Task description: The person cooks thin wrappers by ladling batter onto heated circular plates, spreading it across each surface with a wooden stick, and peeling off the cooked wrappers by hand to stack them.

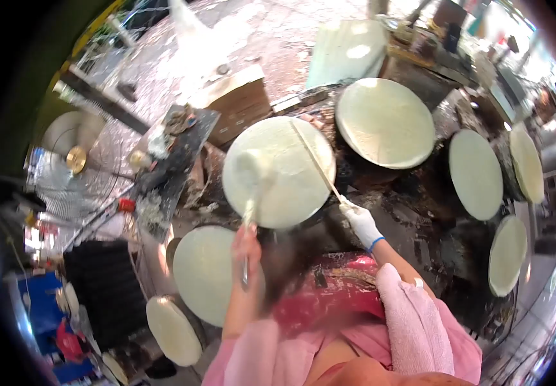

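My left hand [246, 248], bare, is closed round the handle of a flat round spreading tool [252, 168]. The tool's head is blurred over the left part of a round pale disc [278, 193]. In a white glove with a blue cuff, my right hand [360, 222] grips one end of a long thin stick [315, 157]. The stick slants across the right part of the same disc, its far end near the disc's upper edge. Whether the stick touches the surface, I cannot tell.
Another pale disc [386, 122] stands at the upper right, with several more farther right. Below my left forearm is a large disc [204, 276], and a smaller one [173, 331] lies lower left. A cardboard box [238, 106] and a fan [77, 159] are beyond.
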A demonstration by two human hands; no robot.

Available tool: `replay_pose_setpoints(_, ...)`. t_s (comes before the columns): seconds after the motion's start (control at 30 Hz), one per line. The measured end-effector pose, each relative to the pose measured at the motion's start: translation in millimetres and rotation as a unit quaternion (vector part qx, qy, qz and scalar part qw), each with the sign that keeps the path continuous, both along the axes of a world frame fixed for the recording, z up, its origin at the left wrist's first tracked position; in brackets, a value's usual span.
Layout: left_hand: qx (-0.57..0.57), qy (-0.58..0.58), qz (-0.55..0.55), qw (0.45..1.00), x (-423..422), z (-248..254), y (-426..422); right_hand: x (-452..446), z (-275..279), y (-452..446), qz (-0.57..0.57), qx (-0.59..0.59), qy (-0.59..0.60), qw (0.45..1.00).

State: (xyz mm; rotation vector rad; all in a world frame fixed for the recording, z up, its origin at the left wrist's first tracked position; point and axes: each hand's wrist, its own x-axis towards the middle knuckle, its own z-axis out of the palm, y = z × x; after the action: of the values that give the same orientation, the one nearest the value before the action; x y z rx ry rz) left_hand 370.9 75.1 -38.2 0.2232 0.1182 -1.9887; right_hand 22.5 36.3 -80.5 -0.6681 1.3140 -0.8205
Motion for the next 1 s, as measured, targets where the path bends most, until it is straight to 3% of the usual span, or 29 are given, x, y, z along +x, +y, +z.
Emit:
replay_pose_setpoints(0.03,-0.053,-0.046,-0.017,0.997,5,0,10,-4,-11,2,0.078,-0.07,0.175,0.979)
replay_pose_setpoints(0.07,-0.097,-0.115,-0.058,0.987,10,16,9,0,-28,16,0.12,-0.223,0.304,0.918)
replay_pose_setpoints(0.1,-0.019,-0.146,-0.053,0.988,13,41,7,3,-7,28,0.192,-0.186,0.285,0.921)
replay_pose_setpoints(0.13,-0.015,-0.116,-0.029,0.993,14,54,0,5,6,32,0.287,-0.194,0.263,0.9)
replay_pose_setpoints(0.17,-0.011,-0.085,-0.006,0.996,14,67,-8,5,3,45,0.29,-0.215,0.252,0.898)
replay_pose_setpoints(0.2,0.005,-0.046,-0.019,0.999,11,72,-16,0,22,50,0.288,-0.131,0.288,0.904)
replay_pose_setpoints(0.27,0.043,0.031,-0.047,0.998,2,82,-31,-17,7,74,0.101,-0.086,0.292,0.947)
replay_pose_setpoints(0.37,0.062,-0.153,-0.061,0.984,-32,89,-34,-77,-4,119,0.13,-0.139,0.248,0.95)
replay_pose_setpoints(0.4,0.046,-0.186,-0.076,0.978,-42,82,-37,-93,56,123,0.183,-0.049,0.291,0.938)
replay_pose_setpoints(0.47,0.055,-0.304,-0.102,0.945,-72,83,-42,-133,54,157,0.054,-0.089,0.312,0.945)
replay_pose_setpoints(0.5,0.04,-0.308,-0.128,0.942,-87,81,-43,-158,49,176,-0.037,-0.087,0.332,0.938)
replay_pose_setpoints(0.53,0.016,-0.311,-0.158,0.937,-109,87,-44,-181,47,194,-0.129,-0.089,0.348,0.924)
replay_pose_setpoints(0.57,0.006,-0.353,-0.162,0.921,-131,92,-43,-207,47,211,-0.175,-0.109,0.441,0.874)
replay_pose_setpoints(0.6,-0.003,-0.396,-0.163,0.904,-165,113,-35,-232,51,227,-0.235,0.02,0.466,0.853)
replay_pose_setpoints(0.7,0.067,-0.393,-0.146,0.905,-260,164,-18,-312,47,277,-0.369,0.089,0.457,0.805)
replay_pose_setpoints(0.73,-0.001,-0.193,-0.252,0.948,-251,119,-40,-341,38,295,-0.422,0.107,0.476,0.764)
replay_pose_setpoints(0.8,0.012,-0.049,-0.33,0.943,-303,116,-40,-407,13,337,-0.536,0.086,0.511,0.666)
replay_pose_setpoints(0.83,0.013,-0.009,-0.354,0.935,-331,120,-36,-425,52,347,-0.611,0.089,0.412,0.67)
replay_pose_setpoints(0.87,0.012,-0.014,-0.364,0.931,-360,124,-31,-466,13,376,-0.667,0.062,0.41,0.619)
replay_pose_setpoints(0.9,0.013,-0.021,-0.371,0.928,-386,131,-24,-487,33,390,-0.717,0.051,0.328,0.613)
replay_pose_setpoints(0.93,0.015,-0.028,-0.377,0.926,-412,138,-17,-517,14,412,-0.742,0.02,0.36,0.566)
replay_pose_setpoints(1.0,-0.001,-0.056,-0.389,0.919,-463,152,-6,-573,-12,455,-0.734,0.074,0.325,0.592)
